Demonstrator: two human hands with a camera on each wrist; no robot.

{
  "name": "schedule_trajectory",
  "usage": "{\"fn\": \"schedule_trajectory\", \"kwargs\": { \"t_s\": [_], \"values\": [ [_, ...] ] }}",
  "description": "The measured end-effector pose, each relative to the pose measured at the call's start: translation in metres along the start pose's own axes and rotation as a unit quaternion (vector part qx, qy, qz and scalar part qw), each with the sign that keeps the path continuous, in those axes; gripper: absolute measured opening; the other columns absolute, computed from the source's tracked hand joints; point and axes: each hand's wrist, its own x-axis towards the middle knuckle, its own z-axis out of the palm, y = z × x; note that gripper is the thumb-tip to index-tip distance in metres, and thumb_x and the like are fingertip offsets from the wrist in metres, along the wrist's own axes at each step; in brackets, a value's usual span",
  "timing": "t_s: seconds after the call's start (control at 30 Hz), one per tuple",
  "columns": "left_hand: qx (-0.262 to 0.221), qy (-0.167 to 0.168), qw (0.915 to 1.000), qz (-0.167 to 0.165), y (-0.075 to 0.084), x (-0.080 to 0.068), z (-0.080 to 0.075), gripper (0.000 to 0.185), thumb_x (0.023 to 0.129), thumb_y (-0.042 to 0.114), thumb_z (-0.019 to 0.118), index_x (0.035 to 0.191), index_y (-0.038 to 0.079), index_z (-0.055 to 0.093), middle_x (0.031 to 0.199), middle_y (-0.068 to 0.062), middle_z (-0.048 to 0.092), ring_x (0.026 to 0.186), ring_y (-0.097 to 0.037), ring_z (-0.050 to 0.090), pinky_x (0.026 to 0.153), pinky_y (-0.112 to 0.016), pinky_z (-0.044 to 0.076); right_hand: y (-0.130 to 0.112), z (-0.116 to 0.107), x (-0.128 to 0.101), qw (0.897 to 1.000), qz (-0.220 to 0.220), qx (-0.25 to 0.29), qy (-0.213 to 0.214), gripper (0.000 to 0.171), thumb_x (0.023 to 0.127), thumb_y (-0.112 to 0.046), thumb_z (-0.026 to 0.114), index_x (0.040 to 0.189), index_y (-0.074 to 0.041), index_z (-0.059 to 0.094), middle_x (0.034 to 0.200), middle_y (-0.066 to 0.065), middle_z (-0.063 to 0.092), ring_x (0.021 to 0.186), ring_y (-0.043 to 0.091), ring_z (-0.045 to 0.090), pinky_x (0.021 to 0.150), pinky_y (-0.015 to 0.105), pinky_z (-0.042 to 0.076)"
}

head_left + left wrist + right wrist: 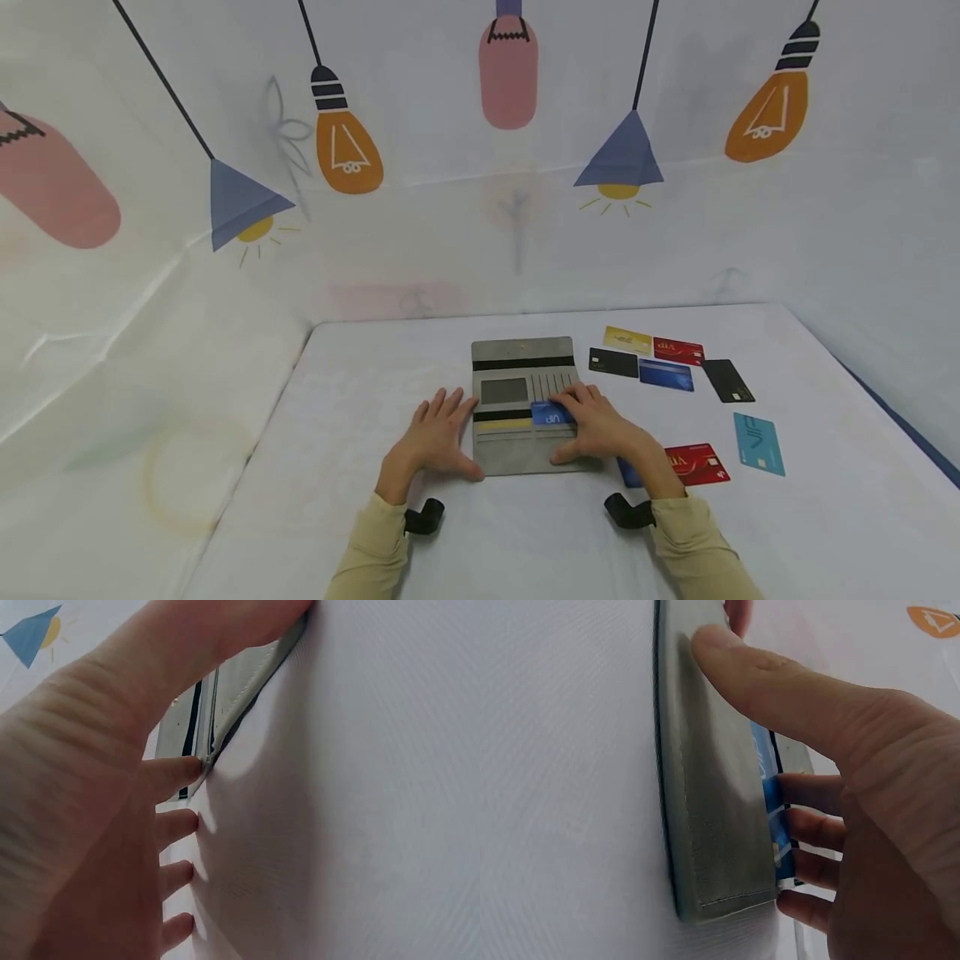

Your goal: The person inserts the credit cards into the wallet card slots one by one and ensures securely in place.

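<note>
White cloth covers the table (360,517) and the walls behind it, which are printed with lamps and bulbs. At the table's middle lies an opened grey wallet (522,406), flat, its long axis running away from the person and its card slots across the middle. A blue card (552,414) sits partly in a slot on the wallet's right half, its print upside down to the viewer. The right hand (596,423) lies over that card, fingers bent onto it and thumb pressed on the wallet's near flap; whether it pinches the card cannot be told. The left hand (435,437) rests flat, fingers straight and spread, thumb against the wallet's left edge. The wallet looks soft, light and floppy, best steadied by its edges; the card looks stiff, thin and slick, best taken by its free edge. To the right, several more cards (666,374) lie scattered, among them a teal card (759,444) and a red card (697,463).
</note>
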Motion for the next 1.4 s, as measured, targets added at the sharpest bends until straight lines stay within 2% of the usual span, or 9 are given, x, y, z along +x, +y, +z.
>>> {"fn": "schedule_trajectory", "kwargs": {
  "t_s": [0.23,0.43,0.57,0.7,0.93,1.17,1.4],
  "values": [
    [0.017,0.021,0.9996,-0.002,-0.003,0.003,0.0,0.114,0.061,0.062,0.085,0.154,0.019,0.036,0.161,-0.012,0.029,0.148,-0.04,0.02,0.113,-0.061,0.023,-0.006,-0.003,-0.004,1.0,0.005,0.004,-0.02,0.102,0.065,-0.048,0.088,0.146,-0.005,0.043,0.137,0.017,0.038,0.125,0.039,0.034,0.105,0.061,0.033],
    [0.01,0.036,0.9993,0.003,-0.004,0.004,0.002,0.112,0.06,0.063,0.084,0.152,0.019,0.039,0.159,-0.013,0.032,0.147,-0.04,0.023,0.111,-0.061,0.025,-0.007,-0.004,-0.008,1.0,0.007,-0.011,-0.024,0.097,0.067,-0.042,0.087,0.144,-0.003,0.044,0.135,0.018,0.039,0.123,0.039,0.035,0.105,0.061,0.032],
    [0.009,0.072,0.9974,-0.005,-0.005,0.01,0.008,0.102,0.063,0.062,0.081,0.148,0.018,0.045,0.156,-0.012,0.036,0.143,-0.038,0.029,0.106,-0.061,0.028,-0.008,-0.006,-0.009,0.999,0.036,-0.023,-0.025,0.09,0.069,-0.04,0.087,0.142,-0.004,0.047,0.133,0.017,0.041,0.123,0.038,0.037,0.107,0.06,0.032],
    [-0.006,0.088,0.996,-0.012,-0.008,0.014,0.014,0.095,0.066,0.059,0.079,0.146,0.019,0.047,0.156,-0.013,0.036,0.141,-0.037,0.03,0.104,-0.062,0.027,-0.005,-0.005,-0.009,0.999,0.036,-0.02,-0.015,0.083,0.072,-0.041,0.086,0.139,-0.007,0.05,0.131,0.017,0.042,0.123,0.038,0.037,0.106,0.06,0.032],
    [-0.037,0.073,0.9966,-0.012,-0.009,0.012,0.013,0.095,0.069,0.055,0.079,0.15,0.02,0.042,0.159,-0.016,0.028,0.144,-0.039,0.023,0.107,-0.062,0.021,-0.002,-0.006,-0.008,1.0,0.013,-0.016,-0.005,0.075,0.073,-0.04,0.086,0.136,-0.012,0.055,0.128,0.014,0.045,0.119,0.036,0.038,0.101,0.06,0.034],
    [-0.056,0.053,0.9968,-0.019,-0.009,0.014,0.015,0.096,0.071,0.054,0.078,0.152,0.019,0.039,0.162,-0.016,0.022,0.148,-0.039,0.014,0.111,-0.062,0.016,0.0,-0.005,-0.007,1.0,0.016,-0.01,-0.008,0.073,0.073,-0.04,0.085,0.134,-0.013,0.057,0.128,0.013,0.045,0.119,0.034,0.038,0.1,0.059,0.033],
    [-0.101,0.037,0.9941,-0.013,-0.009,0.014,0.016,0.096,0.073,0.05,0.079,0.153,0.017,0.037,0.164,-0.019,0.015,0.151,-0.04,0.003,0.117,-0.063,-0.003,0.0,-0.005,-0.008,1.0,0.016,-0.009,-0.01,0.072,0.073,-0.039,0.084,0.134,-0.014,0.056,0.128,0.013,0.044,0.119,0.035,0.037,0.097,0.058,0.033]
  ]
}}
